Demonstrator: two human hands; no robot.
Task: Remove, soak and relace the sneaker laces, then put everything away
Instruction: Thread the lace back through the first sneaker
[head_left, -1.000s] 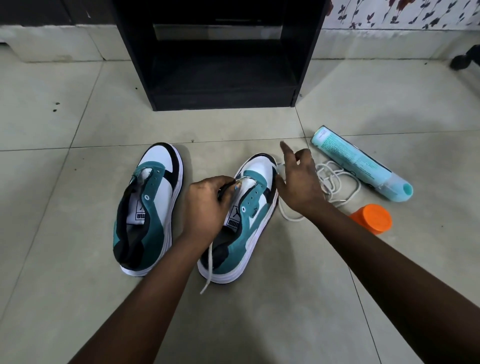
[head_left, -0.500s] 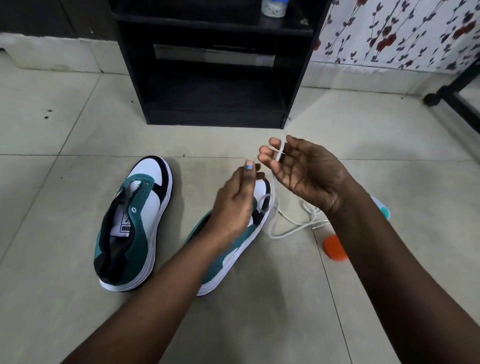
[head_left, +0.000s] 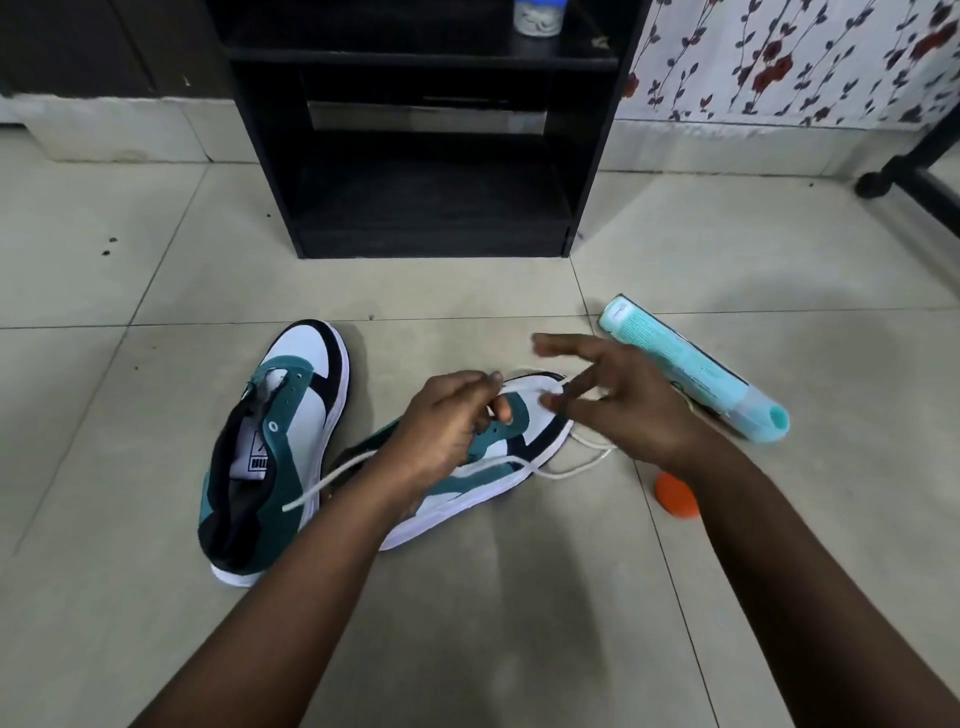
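Step in hand: relacing is judged under way on the right-hand sneaker (head_left: 467, 467), tilted on the floor tiles (head_left: 156, 623).
Left hand (head_left: 441, 426): curled over the eyelets; the white lace (head_left: 332, 475) appears pinched.
Right hand (head_left: 618, 400): fingers spread, blurred; whether lace is held cannot be told.
Other sneaker (head_left: 280, 447): laceless, just beside.
Next move: the free lace end would need to be threaded through an eyelet.

right hand (head_left: 618, 400) fingers motion-blurred | orange cap (head_left: 675, 496) part-hidden by forearm | jar (head_left: 537, 15) cut off at top
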